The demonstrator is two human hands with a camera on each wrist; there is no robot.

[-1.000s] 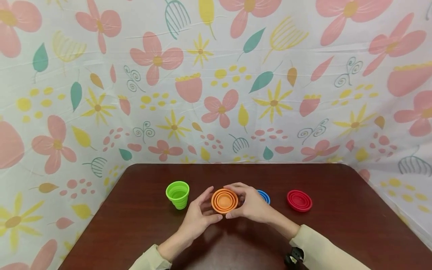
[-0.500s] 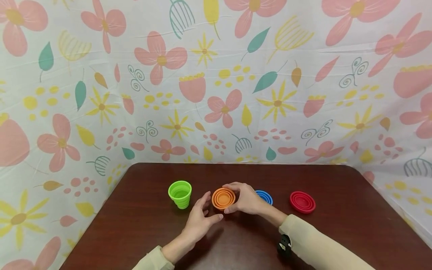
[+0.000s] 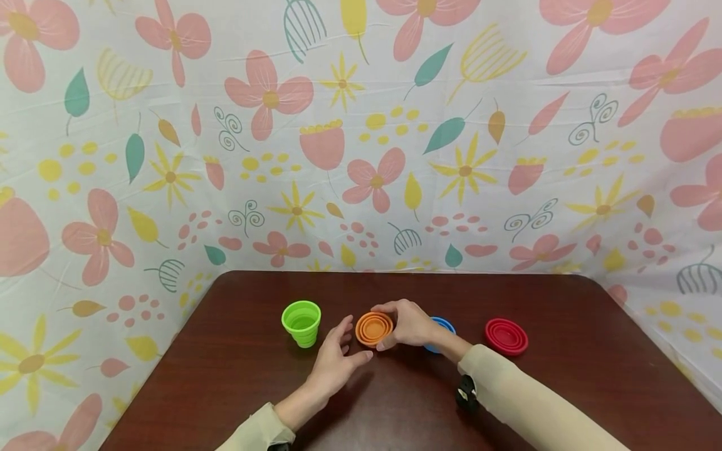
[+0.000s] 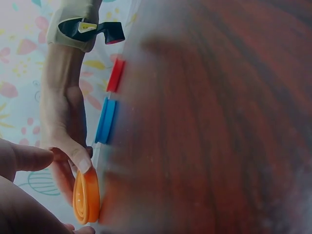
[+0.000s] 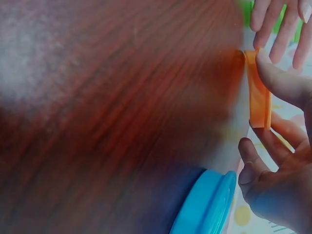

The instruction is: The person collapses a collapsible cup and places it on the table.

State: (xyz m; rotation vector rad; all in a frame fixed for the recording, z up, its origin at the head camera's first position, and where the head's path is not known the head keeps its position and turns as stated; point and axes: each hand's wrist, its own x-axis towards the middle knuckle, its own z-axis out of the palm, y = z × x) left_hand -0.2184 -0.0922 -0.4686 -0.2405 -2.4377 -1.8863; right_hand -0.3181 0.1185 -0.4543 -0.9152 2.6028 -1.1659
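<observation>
Orange cup (image 3: 374, 329), collapsed into nested rings, is between the two hands near the middle of the dark brown counter (image 3: 406, 401); whether it touches the surface I cannot tell. The right grip (image 3: 410, 324) is clamped on it, thumb and fingers pinching its right side. The left grip (image 3: 331, 366) is apart, fingers loosely spread just beside it. Left of these, a green cup (image 3: 301, 322) stands extended. A flattened blue cup (image 3: 445, 324) is partly hidden by the right arm; a flattened red cup (image 3: 506, 336) lies farther right.
</observation>
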